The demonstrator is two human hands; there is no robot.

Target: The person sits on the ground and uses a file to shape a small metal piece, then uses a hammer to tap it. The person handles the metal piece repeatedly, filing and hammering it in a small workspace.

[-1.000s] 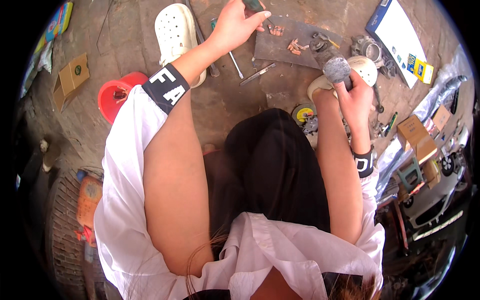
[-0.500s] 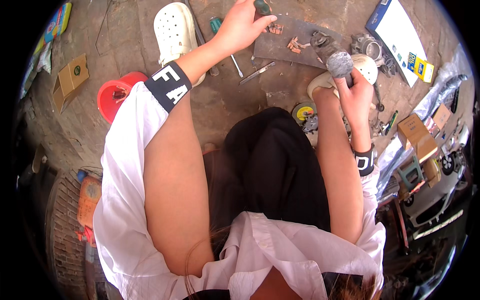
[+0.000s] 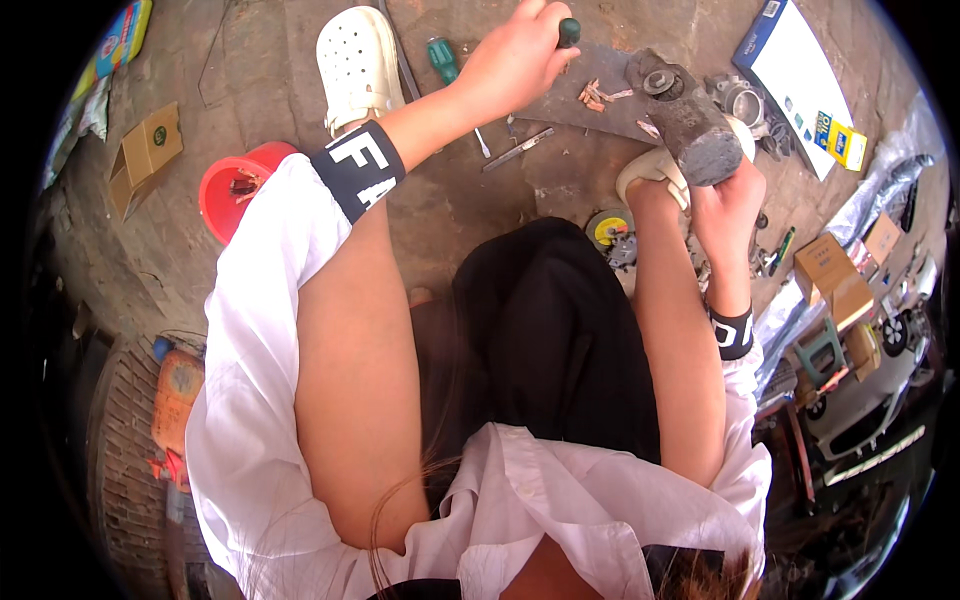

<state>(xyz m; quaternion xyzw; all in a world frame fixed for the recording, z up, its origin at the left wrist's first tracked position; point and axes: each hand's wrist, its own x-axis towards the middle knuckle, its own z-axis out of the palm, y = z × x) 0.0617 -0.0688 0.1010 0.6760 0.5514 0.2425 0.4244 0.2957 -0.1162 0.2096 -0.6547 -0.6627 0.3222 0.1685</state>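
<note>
At the top of the view my left hand (image 3: 515, 62) is closed round a green-handled tool (image 3: 569, 32). Only the rounded end of its handle shows; the shaft is hidden. My right hand (image 3: 732, 210) grips a heavy hammer by its handle. The thick grey hammer head (image 3: 705, 145) is held up over the right part of a dark metal plate (image 3: 560, 108) on the floor. Several small copper-coloured pieces (image 3: 595, 95) lie on that plate, between the two hands. A screwdriver (image 3: 442, 60) with a green handle rests on the floor beside my left forearm.
To the left stand a red bucket (image 3: 215, 200) with scraps inside and an open cardboard box (image 3: 148, 155). A slim metal strip (image 3: 517, 149) and a yellow-centred disc (image 3: 606, 228) lie ahead. A metal housing (image 3: 738, 100) and a white-and-blue box (image 3: 795, 75) sit at the right.
My left hand has shifted right and slightly nearer with the green-handled tool. The hammer head has moved right and nearer and looks larger, uncovering more of the plate's pieces.
</note>
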